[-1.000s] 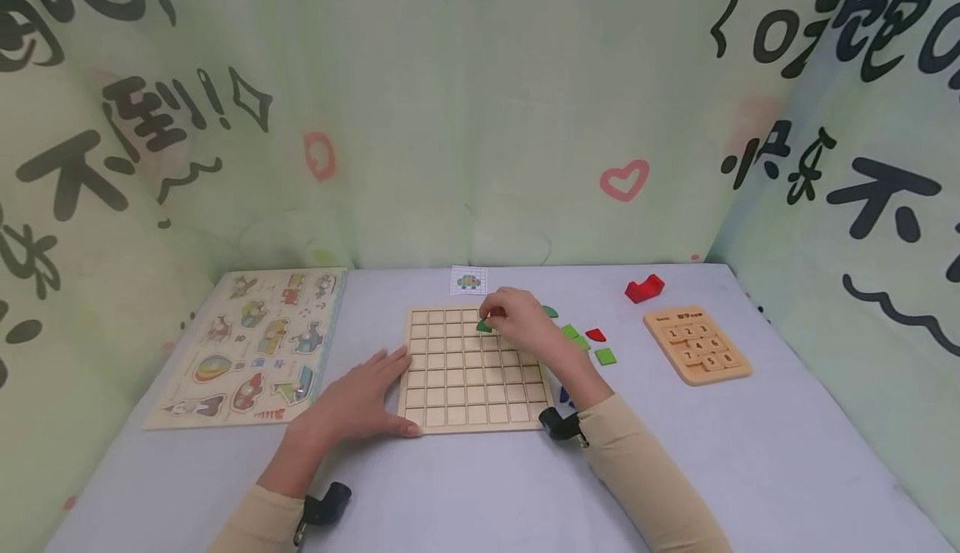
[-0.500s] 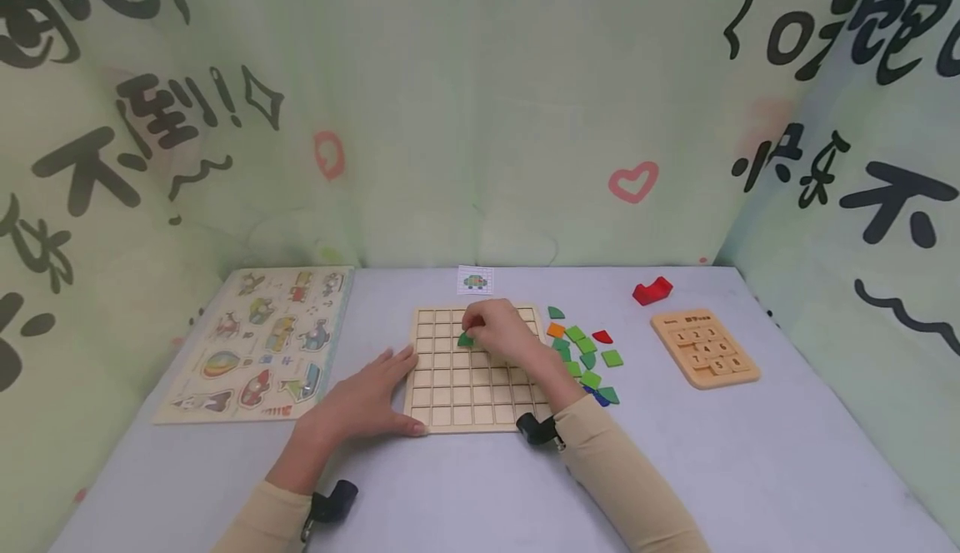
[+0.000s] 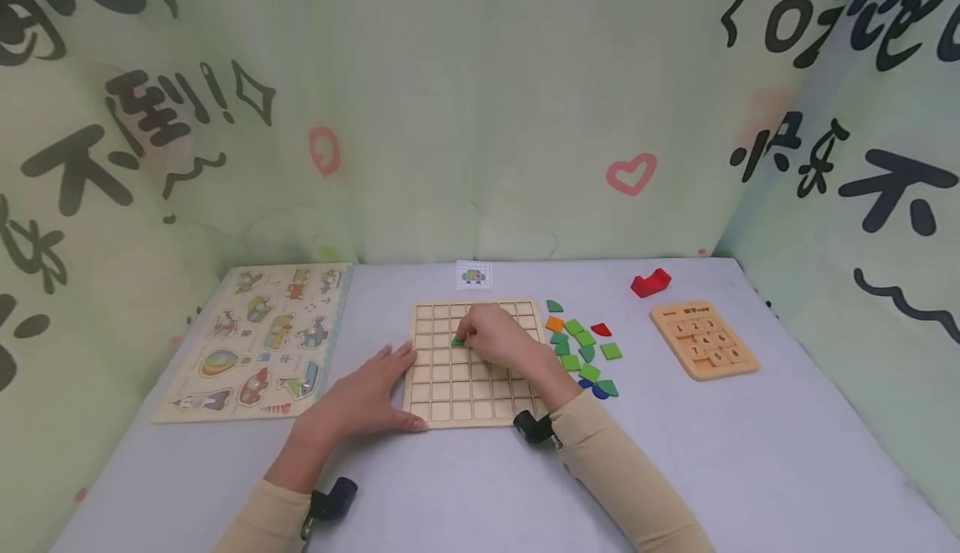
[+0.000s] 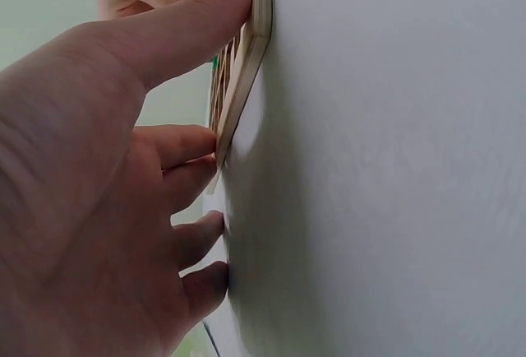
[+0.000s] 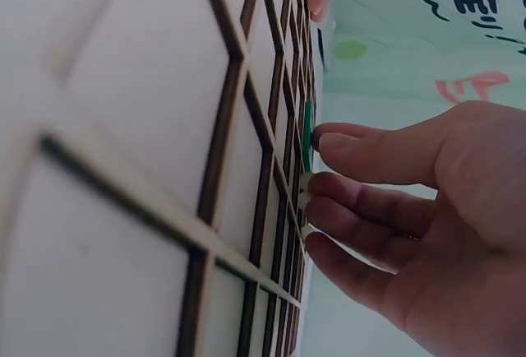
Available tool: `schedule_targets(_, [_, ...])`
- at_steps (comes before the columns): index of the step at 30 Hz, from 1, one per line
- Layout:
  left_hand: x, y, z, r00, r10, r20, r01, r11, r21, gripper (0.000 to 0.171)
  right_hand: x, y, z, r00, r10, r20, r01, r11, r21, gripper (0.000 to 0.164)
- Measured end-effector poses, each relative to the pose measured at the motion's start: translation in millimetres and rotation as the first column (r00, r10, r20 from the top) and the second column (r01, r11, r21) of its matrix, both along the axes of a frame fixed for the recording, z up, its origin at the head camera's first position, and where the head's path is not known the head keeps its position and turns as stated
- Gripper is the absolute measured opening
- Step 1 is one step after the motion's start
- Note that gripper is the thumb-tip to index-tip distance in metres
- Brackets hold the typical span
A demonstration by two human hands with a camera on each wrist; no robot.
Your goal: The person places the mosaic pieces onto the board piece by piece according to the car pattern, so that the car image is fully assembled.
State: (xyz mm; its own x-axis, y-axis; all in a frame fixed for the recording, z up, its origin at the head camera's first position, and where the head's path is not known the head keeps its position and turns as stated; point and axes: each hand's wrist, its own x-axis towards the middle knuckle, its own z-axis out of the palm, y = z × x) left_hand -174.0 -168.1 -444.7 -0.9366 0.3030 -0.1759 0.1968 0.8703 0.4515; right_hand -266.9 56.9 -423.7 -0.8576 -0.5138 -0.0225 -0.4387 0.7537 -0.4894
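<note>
A green piece lies at the grid board, pinched by the right hand.
The piece is over the upper-left part of the board, nearly flat against the cells in the right wrist view; whether it is seated cannot be told, as the fingers cover much of it. The step seems to be fitting it into one cell, so it would be best to square its straight edges to the raised dividers before pressing, then lift the fingertips straight off. The left hand, not clenched, braces the board's lower-left corner with thumb and fingers; light, steady pressure there should stop sliding. The picture card behind the board probably gives the layout to check. Loose pieces lie to the right.
</note>
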Motion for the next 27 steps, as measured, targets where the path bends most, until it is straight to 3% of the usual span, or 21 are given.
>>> schedule_targets(10, [-0.7,-1.8,-2.5,1.000,0.001,-0.011,-0.001,1.000,-0.009,0.115,5.1,8.0,6.1,0.998,0.061,0.021,-0.062,0.997,0.040,0.029])
schedule_targets(17, [-0.6,0.3,0.8,1.000,-0.005,-0.016,0.005,1.000,-0.003,0.115,6.1,32.0,14.9,1.000,-0.008,0.004,0.008,0.999,0.049,0.031])
schedule_targets(27, [-1.5,1.5,0.4,1.000,-0.023,-0.014,0.023,1.000,-0.002,0.115,3.8,77.6,12.0,0.996,-0.091,0.003,0.091,0.996,0.026,0.028])
